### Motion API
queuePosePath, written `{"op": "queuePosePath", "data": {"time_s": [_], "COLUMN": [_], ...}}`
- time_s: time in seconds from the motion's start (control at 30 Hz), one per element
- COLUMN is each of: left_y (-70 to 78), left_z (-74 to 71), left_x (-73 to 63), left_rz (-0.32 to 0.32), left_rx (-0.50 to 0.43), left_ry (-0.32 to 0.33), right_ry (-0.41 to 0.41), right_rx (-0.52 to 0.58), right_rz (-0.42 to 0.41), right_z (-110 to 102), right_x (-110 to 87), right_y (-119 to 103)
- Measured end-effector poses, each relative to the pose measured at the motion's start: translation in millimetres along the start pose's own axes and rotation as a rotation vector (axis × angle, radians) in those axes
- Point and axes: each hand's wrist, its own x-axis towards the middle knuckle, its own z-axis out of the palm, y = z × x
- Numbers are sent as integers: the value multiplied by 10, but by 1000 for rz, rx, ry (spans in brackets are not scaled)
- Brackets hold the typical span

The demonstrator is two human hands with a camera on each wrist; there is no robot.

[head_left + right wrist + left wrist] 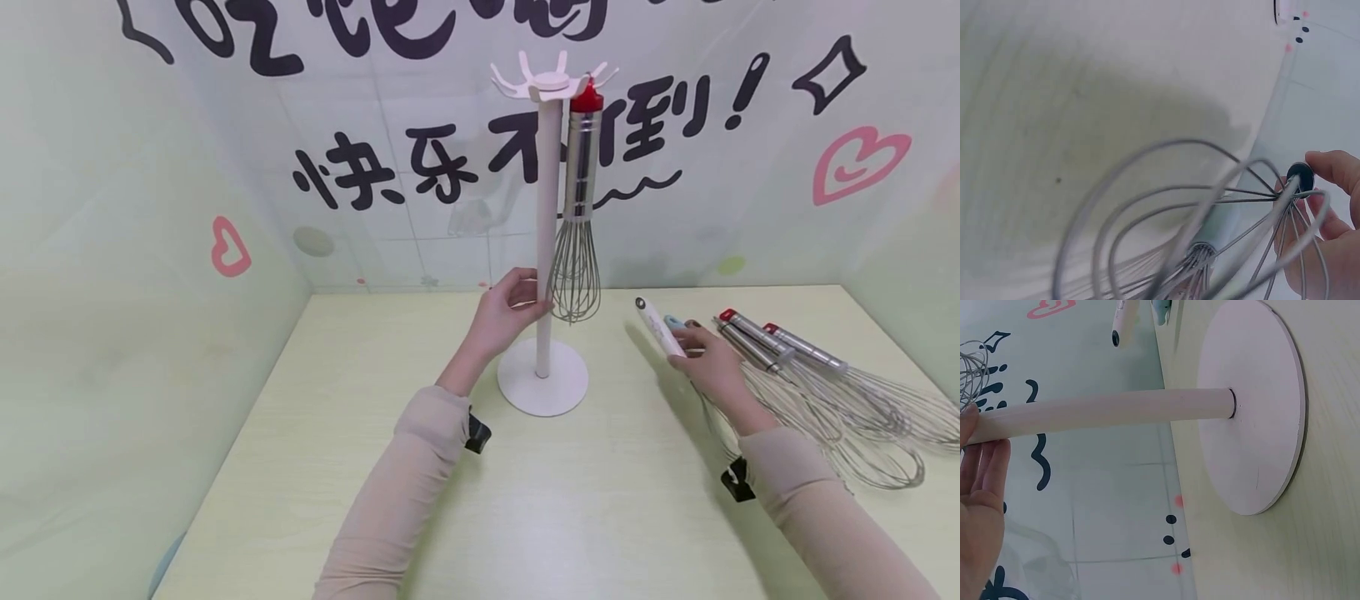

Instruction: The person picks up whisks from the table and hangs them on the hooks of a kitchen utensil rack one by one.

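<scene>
Pale wood-grained table [600, 508] lies beneath my grip: in the head view my left hand [510, 308] curls round the smooth white stand [549, 208], a steel whisk [581, 175] hanging just beside, and my right hand [711, 368] pinches a white-handled whisk [660, 328]. My left wrist shows the disc base [1266, 447] below that grip; only my right wrist bares the dark collar [1302, 174] sprouting looped wires [1185, 141].

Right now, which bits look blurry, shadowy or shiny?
Right wrist view: the held whisk has blurry near wires, with a soft shadow on the table; head view: pale shine on the table's middle; left wrist view: thin dark shadow beside the stand's base.
</scene>
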Motion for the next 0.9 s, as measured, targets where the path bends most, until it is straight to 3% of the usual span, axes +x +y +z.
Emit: {"op": "queuePosePath", "data": {"time_s": [0.37, 0.9], "left_y": [1, 15], "left_z": [60, 83], "left_x": [4, -4], "left_rz": [-12, 9], "left_rx": [39, 58], "left_ry": [68, 91], "right_ry": [9, 34], "right_rx": [59, 109], "right_rz": [12, -17], "right_z": [-47, -199], "right_x": [-26, -64], "right_y": [-122, -402]}}
